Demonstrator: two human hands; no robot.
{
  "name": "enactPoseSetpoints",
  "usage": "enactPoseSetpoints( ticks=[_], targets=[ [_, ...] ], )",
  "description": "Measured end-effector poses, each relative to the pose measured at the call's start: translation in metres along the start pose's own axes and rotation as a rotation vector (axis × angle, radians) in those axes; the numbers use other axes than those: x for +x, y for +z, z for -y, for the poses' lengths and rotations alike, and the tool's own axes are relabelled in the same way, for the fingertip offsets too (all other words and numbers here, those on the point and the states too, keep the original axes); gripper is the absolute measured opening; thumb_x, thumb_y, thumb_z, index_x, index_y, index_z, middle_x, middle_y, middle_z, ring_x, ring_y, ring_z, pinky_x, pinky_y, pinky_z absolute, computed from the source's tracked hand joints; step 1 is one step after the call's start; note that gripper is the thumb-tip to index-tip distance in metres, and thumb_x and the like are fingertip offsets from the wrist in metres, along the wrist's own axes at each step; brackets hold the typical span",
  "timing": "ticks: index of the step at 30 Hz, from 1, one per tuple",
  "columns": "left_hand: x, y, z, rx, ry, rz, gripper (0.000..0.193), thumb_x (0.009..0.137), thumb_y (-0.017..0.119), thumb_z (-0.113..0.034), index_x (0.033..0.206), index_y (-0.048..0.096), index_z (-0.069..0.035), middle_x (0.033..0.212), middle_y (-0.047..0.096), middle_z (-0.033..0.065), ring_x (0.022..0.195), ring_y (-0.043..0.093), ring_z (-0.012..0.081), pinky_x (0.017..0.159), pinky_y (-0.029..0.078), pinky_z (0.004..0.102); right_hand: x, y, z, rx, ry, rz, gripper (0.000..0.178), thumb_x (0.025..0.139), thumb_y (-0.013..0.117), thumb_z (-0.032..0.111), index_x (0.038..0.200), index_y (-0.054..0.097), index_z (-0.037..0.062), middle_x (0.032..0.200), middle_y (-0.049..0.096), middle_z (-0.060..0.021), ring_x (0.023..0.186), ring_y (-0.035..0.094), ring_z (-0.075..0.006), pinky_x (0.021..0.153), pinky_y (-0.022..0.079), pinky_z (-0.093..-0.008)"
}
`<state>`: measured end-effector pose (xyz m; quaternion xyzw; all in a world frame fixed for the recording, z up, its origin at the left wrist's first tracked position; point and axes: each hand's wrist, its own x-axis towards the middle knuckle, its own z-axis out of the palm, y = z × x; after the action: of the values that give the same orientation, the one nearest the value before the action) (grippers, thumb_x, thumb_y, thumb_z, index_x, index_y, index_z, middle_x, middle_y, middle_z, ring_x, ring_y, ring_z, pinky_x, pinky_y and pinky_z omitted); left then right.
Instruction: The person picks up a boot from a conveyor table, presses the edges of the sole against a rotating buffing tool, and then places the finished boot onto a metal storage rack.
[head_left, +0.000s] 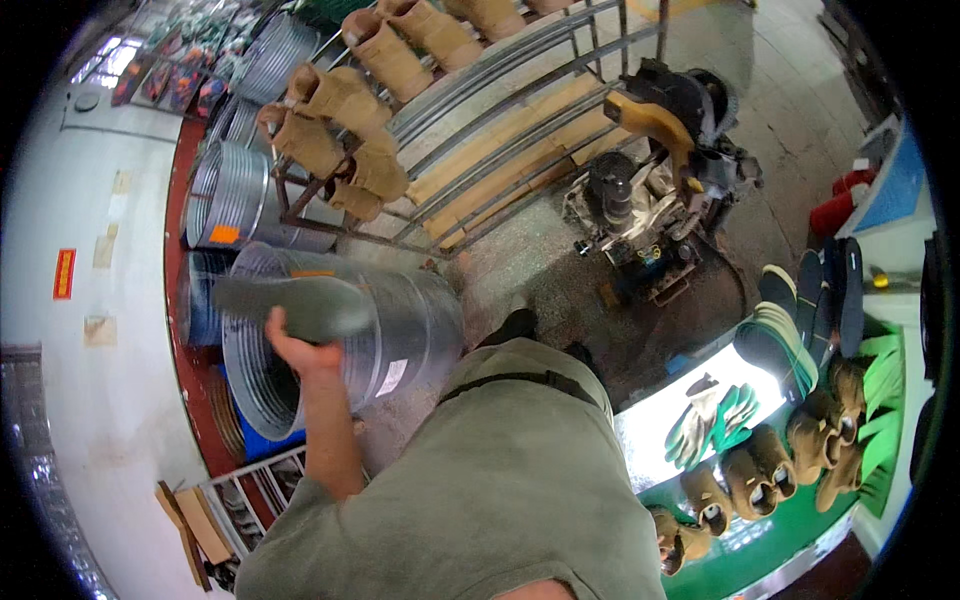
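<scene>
My left hand (305, 350) is raised at the left, its fingers closed on a dark grey-green shoe sole (290, 303), long and flat, blurred by motion. The sole is in front of a large ribbed metal drum (410, 320), near its open end. Whether it touches the drum I cannot tell. My right hand does not show; the right side of my body hides that arm.
Tan boots (385, 50) hang upturned on a metal rack (470, 110) ahead. A black machine (650, 180) stands on the floor to the right. Gloves (705, 425) lie on a lit panel; tan boots (745, 485) and stacked soles (780, 340) line the green-topped bench (740, 555).
</scene>
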<state>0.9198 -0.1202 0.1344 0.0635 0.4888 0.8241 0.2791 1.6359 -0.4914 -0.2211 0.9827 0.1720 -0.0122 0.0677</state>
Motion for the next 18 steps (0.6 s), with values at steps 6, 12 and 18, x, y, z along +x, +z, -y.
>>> enactPoseSetpoints(
  ticks=[6, 12, 18],
  targets=[
    [0.094, -0.071, 0.041, 0.295, 0.111, -0.128, 0.043, 0.095, 0.061, -0.026, 0.128, 0.053, 0.0, 0.115, 0.057, 0.0115, 0.107, 0.058, 0.0225, 0.094, 0.049, 0.0337, 0.0, -0.01, 0.027, 0.134, 0.059, -0.126, 0.053, 0.079, 0.071, 0.064, 0.087, 0.067, 0.0124, 0.074, 0.065, -0.0085, 0.061, 0.062, -0.0284, 0.055, 0.052, -0.0408],
    [-0.003, 0.122, 0.283, 0.77, -0.361, 1.288, 0.034, 0.092, 0.066, -0.008, 0.124, 0.056, -0.004, 0.105, 0.066, 0.008, 0.095, 0.065, 0.0155, 0.085, 0.054, 0.0297, 0.011, -0.112, 0.008, 0.259, 0.169, -0.607, 0.049, 0.082, 0.073, 0.056, 0.087, 0.067, 0.008, 0.076, 0.066, -0.0096, 0.064, 0.063, -0.025, 0.061, 0.052, -0.0376],
    [-0.121, 0.23, 0.301, 0.684, -0.05, 2.485, 0.04, 0.096, 0.057, -0.026, 0.125, 0.053, 0.001, 0.112, 0.062, 0.0176, 0.106, 0.062, 0.0308, 0.092, 0.05, 0.0415, -0.059, -0.307, 0.173, 1.113, -0.113, -0.279, 0.023, 0.096, 0.065, 0.02, 0.079, 0.059, 0.0065, 0.069, 0.052, 0.0047, 0.059, 0.042, -0.0054, 0.05, 0.036, -0.0244]
  ],
)
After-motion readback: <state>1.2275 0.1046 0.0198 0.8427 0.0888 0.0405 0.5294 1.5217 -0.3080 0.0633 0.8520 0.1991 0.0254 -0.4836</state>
